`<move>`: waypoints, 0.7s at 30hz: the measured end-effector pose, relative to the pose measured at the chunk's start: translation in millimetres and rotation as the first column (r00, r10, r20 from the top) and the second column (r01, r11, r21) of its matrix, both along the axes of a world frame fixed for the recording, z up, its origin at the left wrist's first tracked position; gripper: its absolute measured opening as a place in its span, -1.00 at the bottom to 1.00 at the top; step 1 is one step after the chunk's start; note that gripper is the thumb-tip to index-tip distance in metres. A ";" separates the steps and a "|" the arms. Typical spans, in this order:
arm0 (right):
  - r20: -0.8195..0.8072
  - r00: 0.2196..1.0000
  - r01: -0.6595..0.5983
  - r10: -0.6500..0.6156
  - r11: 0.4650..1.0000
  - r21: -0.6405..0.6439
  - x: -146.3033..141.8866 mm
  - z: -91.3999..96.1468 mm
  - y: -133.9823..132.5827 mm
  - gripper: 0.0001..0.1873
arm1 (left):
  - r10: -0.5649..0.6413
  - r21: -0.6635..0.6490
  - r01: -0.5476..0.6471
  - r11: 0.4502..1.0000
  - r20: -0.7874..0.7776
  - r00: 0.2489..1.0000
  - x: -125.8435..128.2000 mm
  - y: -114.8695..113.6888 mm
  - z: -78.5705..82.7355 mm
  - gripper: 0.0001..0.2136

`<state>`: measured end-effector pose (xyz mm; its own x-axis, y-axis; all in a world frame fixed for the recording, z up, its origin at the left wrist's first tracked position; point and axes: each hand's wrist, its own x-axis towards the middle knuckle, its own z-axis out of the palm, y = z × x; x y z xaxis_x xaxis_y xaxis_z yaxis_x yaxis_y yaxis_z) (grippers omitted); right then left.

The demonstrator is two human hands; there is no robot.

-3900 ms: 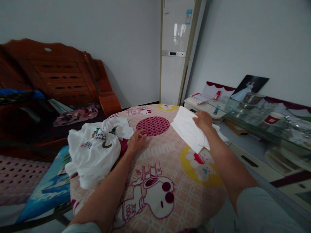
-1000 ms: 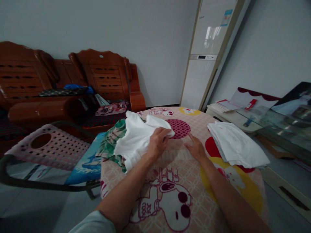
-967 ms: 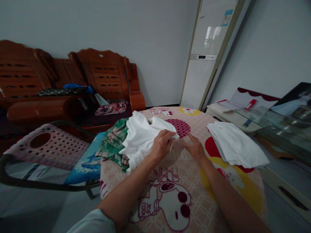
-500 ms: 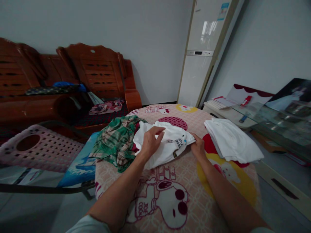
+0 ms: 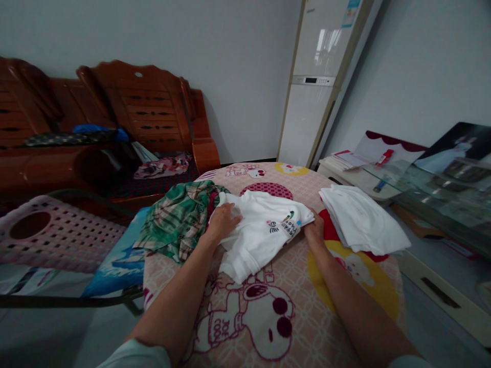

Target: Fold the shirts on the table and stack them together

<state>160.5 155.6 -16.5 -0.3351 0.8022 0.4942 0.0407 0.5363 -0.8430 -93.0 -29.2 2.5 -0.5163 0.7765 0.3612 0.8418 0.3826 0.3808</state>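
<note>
A white shirt (image 5: 264, 212) lies in the middle of the surface (image 5: 303, 301), which wears a pink patterned cover with cartoon figures. The shirt is crumpled on its near left part, and black lettering with small coloured drawings shows toward its right end.

The left hand (image 5: 224, 221) is upon the left part of the shirt, with the thumb and the fingers a little apart; whether it grips the fabric, I cannot tell. The right hand (image 5: 314, 228) is at the right end and pinches the edge of the shirt with its fingers; its thumb is not clearly visible.

Just to the left of the shirt, touching it, a green plaid garment (image 5: 172, 220) with dark buttons lies in a loose heap, at the left border of the surface. A dark red piece of fabric (image 5: 212, 200) shows between the two. On the right side, near the right hand but apart from it, there is a folded white pile (image 5: 364, 220), which partly covers a red print.

Beside the surface on the left stand a pink woven chair (image 5: 72, 235) and a blue cushion (image 5: 123, 260); behind these is a wooden sofa (image 5: 143, 115).
</note>
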 end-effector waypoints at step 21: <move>-0.285 0.932 -0.321 0.226 0.878 -0.354 -3.4 -16.7 16.8 -0.47 | -0.404 0.113 0.389 0.914 0.331 0.853 39.5 3.5 25.4 -0.64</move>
<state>157.2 172.4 -33.2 -0.4855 0.8373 0.2513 -0.2779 0.1248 -0.9525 -53.6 -25.7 27.9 -0.2638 0.9302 0.2551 0.7342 0.0222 0.6786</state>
